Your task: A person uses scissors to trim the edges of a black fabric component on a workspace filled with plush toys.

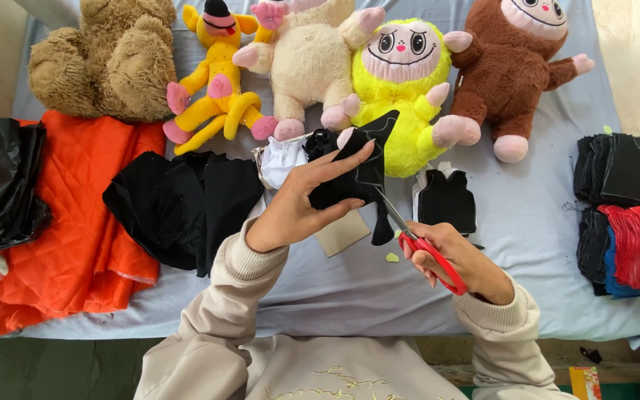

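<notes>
Our left-hand fingers (pixel 335 159) pinch a black fabric piece (pixel 361 178), holding it up at centre frame. Our right hand (pixel 457 259), at four o'clock from it, grips red-handled scissors (pixel 416 241), fingers closed through the loops, blades narrowly parted at the fabric's lower edge. We judge we are mid-cut, trimming the shape; the next snip seems to need the cloth taut and turned into the blades. At twelve o'clock sits a yellow plush toy (pixel 405 81); at nine o'clock, black cloth (pixel 187 204) on the blue-covered tabletop (pixel 527 244).
</notes>
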